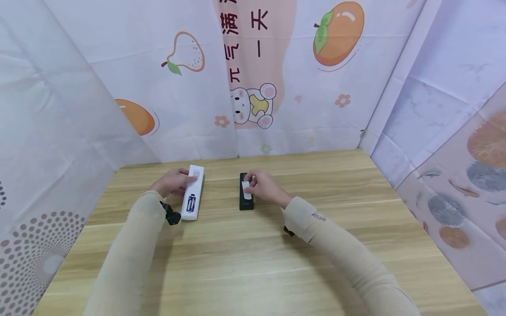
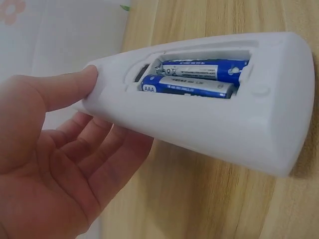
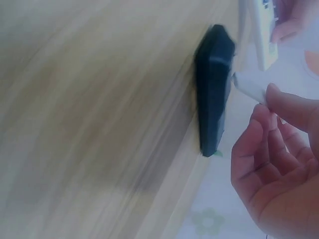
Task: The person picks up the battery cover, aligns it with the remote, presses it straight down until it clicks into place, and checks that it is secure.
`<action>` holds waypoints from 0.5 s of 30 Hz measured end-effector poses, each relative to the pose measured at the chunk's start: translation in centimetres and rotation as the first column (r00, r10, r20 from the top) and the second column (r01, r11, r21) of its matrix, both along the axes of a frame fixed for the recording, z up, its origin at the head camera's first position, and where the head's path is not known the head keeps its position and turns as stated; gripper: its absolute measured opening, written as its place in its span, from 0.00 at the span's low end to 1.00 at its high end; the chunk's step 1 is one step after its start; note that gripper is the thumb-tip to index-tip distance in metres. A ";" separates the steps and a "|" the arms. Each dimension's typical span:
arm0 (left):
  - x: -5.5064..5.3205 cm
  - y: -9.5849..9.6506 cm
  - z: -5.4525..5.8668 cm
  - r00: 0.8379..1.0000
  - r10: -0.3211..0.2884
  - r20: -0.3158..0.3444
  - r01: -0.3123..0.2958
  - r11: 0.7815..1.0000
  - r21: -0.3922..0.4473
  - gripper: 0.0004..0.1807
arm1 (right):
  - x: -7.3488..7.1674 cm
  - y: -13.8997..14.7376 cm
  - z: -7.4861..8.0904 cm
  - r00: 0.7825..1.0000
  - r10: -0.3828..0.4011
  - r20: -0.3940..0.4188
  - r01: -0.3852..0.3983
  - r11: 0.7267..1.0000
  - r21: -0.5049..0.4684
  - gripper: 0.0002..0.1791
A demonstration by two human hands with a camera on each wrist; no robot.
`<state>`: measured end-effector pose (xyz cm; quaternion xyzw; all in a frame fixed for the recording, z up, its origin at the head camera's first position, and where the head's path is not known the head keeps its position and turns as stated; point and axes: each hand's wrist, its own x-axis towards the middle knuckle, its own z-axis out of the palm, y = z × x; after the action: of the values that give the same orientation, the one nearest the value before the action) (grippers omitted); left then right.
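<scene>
A white remote control (image 1: 194, 193) is gripped near its far end by my left hand (image 1: 172, 181), thumb on top and fingers beneath. Its back faces up, and two blue AAA batteries (image 2: 192, 82) lie in the uncovered compartment. Between thumb and fingertips my right hand (image 1: 265, 186) pinches a small white battery cover (image 1: 247, 190). In the head view the cover overlaps a black remote control (image 1: 246, 205). From the right wrist the cover (image 3: 250, 88) appears raised beside the black remote (image 3: 213, 94), which rests on the table.
The wood-grain table (image 1: 229, 263) runs back to a white printed curtain (image 1: 201, 145) with fruit pictures. More patterned cloth (image 1: 446, 184) hangs along the right side, and dotted cloth (image 1: 39, 245) along the left. Dark wrist cameras (image 1: 172, 215) sit at the cuffs.
</scene>
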<state>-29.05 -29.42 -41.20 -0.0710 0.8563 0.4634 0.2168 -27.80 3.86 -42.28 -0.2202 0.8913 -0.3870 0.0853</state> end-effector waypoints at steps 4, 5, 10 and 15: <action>-0.2 0.0 0.0 1.000 -0.005 -0.012 0.005 1.000 0.028 0.37 | 0.2 -0.8 0.4 0.999 0.032 0.020 -0.032 0.999 -0.020 0.14; -0.2 -0.1 -0.1 1.000 -0.002 -0.012 0.002 0.999 0.041 0.37 | 0.4 -1.1 0.4 0.999 0.047 0.028 -0.046 0.999 -0.027 0.13; -0.3 -0.5 -0.4 1.000 -0.001 -0.024 0.003 0.995 0.099 0.38 | 1.4 -2.9 0.1 0.986 0.120 0.113 -0.104 0.985 -0.139 0.12; -0.3 -0.4 -0.3 1.000 0.007 -0.023 -0.004 0.993 0.119 0.37 | 2.4 -4.5 -0.2 0.976 0.152 0.155 -0.123 0.976 -0.180 0.11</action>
<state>-29.31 -29.81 -41.52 -0.0548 0.8294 0.5150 0.2093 -25.42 -0.66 -42.45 -0.2546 0.8274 -0.4717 0.1677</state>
